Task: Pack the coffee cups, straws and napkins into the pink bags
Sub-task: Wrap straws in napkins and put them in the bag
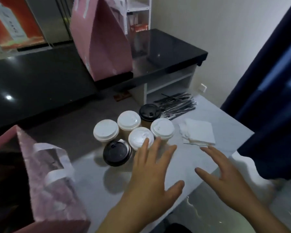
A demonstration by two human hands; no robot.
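Hovering left hand point(151, 174) (fingers spread) above lidded coffee cups point(133, 130)

No readable text anywhere. The red poster point(15, 22) far left has dark characters on a white bottle shape, too blurred to read. Cup lids, bags unmarked.

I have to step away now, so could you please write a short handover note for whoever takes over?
Left hand: open, empty, over the cups.
Right hand: open, empty, near the napkins.
Six lidded cups clustered on the table; straws behind them.
One pink bag at near left, another on the black counter.
Nothing visibly packed; everything is left.
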